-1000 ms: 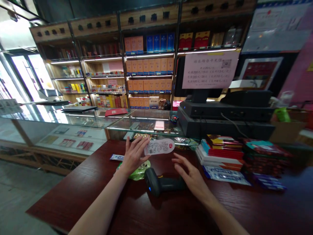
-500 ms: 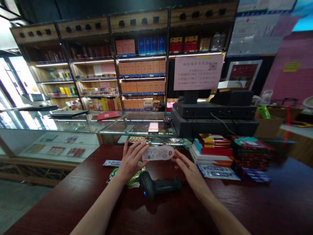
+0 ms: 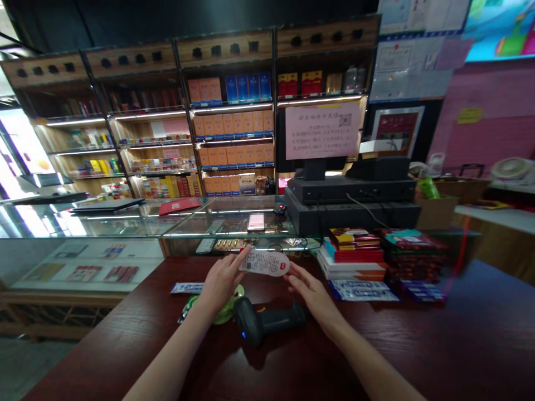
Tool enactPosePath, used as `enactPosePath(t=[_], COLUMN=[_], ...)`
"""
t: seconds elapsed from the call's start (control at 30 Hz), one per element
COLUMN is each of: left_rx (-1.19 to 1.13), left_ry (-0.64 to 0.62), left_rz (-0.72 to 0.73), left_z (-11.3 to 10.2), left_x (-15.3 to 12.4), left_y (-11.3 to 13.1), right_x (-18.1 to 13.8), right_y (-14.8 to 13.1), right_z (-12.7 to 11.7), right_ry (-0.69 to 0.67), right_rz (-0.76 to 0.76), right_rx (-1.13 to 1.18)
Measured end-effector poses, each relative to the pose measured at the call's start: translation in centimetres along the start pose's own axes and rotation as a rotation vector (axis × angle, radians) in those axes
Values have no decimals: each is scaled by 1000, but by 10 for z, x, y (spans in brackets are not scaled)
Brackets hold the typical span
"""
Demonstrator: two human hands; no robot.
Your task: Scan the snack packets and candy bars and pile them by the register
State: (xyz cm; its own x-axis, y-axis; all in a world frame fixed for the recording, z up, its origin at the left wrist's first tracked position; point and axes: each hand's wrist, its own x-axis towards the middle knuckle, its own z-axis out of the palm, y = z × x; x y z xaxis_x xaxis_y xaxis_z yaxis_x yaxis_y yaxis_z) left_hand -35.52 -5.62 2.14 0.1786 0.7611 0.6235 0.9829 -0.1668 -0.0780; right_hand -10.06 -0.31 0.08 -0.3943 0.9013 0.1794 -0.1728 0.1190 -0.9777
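A flat white oval pack, printed with small dark text and a red logo, is held up above the dark wooden counter. My left hand grips its left end, fingers on the far edge. At its right end, the fingertips of my right hand close on the rounded edge. Below and between my hands lies a black barcode scanner with a blue light lit. Partly hidden behind my left forearm are a green packet and a blue-and-white wrapped bar.
Stacked chocolate boxes, dark red packets and blue-and-white bars sit to the right. Behind them stands a black cash register with a pink sign. A glass display case borders the counter's far side.
The view has turned a little to the right. The oval pack has tilted, its right end lower, and my right fingertips have come against its edge. The scanner remains in place.
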Motion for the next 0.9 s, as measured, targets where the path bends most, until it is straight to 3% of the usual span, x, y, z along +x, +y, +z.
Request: enactPosePath(t=[0.13, 0.27, 0.5, 0.67, 0.9], left_rx=[-140, -282, -246, -375, -622], left_ry=[-17, 43, 133, 177, 36], left_rz=[-21, -152, -185, -109, -104], left_z=[-7, -5, -6, -14, -1], left_x=[6, 9, 13, 16, 19], left_y=[11, 23, 52, 86, 139], right_x=[2, 3, -6, -27, -58], right_y=[-1, -6, -20, -30, -33], right_z=[-2, -2, -13, -38, -96], right_ry=[20, 46, 114, 198, 337], right_rz=[-17, -60, -90, -78, -88], right_rx=[-16, -20, 6, 2, -68])
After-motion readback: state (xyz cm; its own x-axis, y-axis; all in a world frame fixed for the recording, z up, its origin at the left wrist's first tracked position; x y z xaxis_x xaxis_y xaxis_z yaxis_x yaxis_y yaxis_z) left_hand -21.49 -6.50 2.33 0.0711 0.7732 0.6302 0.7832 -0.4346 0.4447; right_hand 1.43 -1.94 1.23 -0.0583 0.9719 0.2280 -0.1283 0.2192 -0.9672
